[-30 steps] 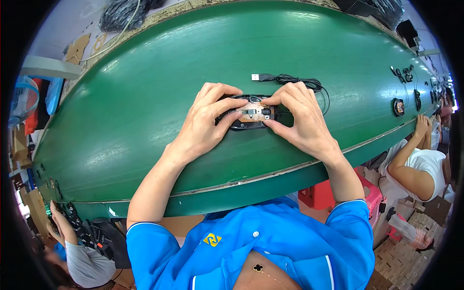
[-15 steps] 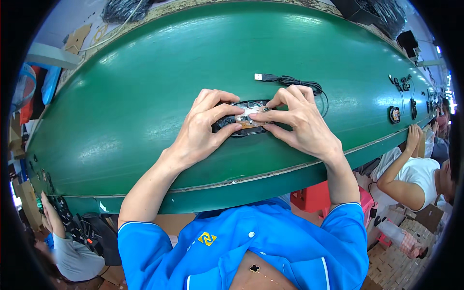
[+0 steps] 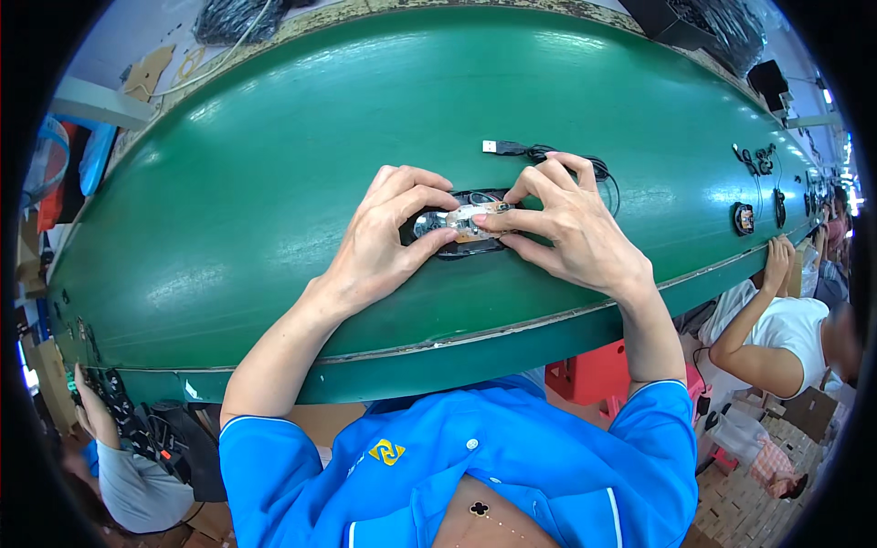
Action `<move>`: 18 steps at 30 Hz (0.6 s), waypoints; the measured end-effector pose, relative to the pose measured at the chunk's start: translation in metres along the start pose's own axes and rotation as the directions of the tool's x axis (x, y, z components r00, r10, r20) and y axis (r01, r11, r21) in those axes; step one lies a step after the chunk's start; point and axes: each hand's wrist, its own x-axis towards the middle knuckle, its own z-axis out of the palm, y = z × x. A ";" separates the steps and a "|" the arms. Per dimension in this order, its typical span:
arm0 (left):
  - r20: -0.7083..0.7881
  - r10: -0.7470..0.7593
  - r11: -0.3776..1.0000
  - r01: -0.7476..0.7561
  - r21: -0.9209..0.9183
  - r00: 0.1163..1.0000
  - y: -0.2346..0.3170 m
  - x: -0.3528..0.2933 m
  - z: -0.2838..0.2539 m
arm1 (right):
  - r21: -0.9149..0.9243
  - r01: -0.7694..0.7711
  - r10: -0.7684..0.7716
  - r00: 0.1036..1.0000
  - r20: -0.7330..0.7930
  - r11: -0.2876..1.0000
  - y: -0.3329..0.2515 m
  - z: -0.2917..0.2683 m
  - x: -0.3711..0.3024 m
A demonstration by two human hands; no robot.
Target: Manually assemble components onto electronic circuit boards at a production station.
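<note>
An opened black computer mouse (image 3: 471, 251) lies on the green work surface, its brown circuit board (image 3: 475, 236) bare. Over the board and the mouse's left end sits a clear plastic part (image 3: 431, 222). My left hand (image 3: 376, 233) is closed around the left end, fingers at the far side and thumb at the near side. From the right, my right hand (image 3: 580, 228) grips the other end, one fingertip pressed on the middle of the clear part. My fingers hide some of the shell. Behind my right hand lies a coiled black cable with a USB plug (image 3: 491, 147).
More opened mice (image 3: 744, 218) and coiled cables (image 3: 756, 160) lie along the right of the green bench (image 3: 274, 164). A co-worker's arm (image 3: 776, 265) rests at its right edge; another person's hand (image 3: 96, 402) is at the left. A red stool (image 3: 589, 373) stands below the bench.
The clear part now shows over the mouse's left end, where dark shell showed before. Both hands stay nearly in place, with small finger shifts.
</note>
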 end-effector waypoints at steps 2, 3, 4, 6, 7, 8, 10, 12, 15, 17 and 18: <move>-0.014 0.033 0.998 -0.032 0.058 0.999 -0.001 -0.001 0.003 | 0.001 0.013 -0.013 1.000 -0.011 1.000 -0.001 0.001 0.002; -0.012 0.033 0.998 -0.033 0.057 0.999 -0.001 -0.001 0.004 | 0.001 0.011 -0.011 1.000 -0.010 1.000 -0.001 0.001 0.002; -0.011 0.041 0.997 -0.040 0.071 0.999 0.000 -0.001 0.004 | -0.001 0.013 -0.013 1.000 -0.015 1.000 -0.002 0.002 0.003; -0.010 0.053 0.994 -0.052 0.099 0.999 0.001 -0.002 0.004 | -0.003 0.019 -0.019 1.000 -0.022 1.000 -0.002 0.004 0.004; -0.009 0.058 0.992 -0.056 0.113 0.998 0.001 -0.002 0.004 | -0.003 0.022 -0.022 0.999 -0.026 1.000 -0.001 0.005 0.004; -0.007 0.052 0.992 -0.051 0.113 0.999 0.002 -0.004 0.002 | 0.003 0.023 -0.023 0.999 -0.023 1.000 -0.001 0.006 0.003; -0.023 -0.005 0.997 0.006 0.080 1.000 0.004 -0.007 -0.002 | 0.020 0.023 -0.022 0.998 -0.056 1.000 0.000 0.008 0.002; -0.036 -0.060 0.997 0.061 0.045 0.998 0.005 -0.009 -0.004 | 0.036 0.021 -0.017 0.996 -0.089 0.999 0.001 0.009 0.001; -0.062 -0.047 0.997 0.051 0.051 0.997 0.007 -0.005 0.005 | 0.067 0.002 0.003 0.997 -0.079 0.998 0.002 0.008 0.000; -0.089 -0.028 0.998 0.033 0.055 0.996 0.009 -0.001 0.010 | 0.091 -0.018 0.024 0.997 -0.070 0.996 0.003 0.007 0.000; -0.084 -0.026 0.998 0.031 0.054 0.996 0.008 0.000 0.012 | 0.091 -0.023 0.030 0.997 -0.072 0.996 0.003 0.007 -0.001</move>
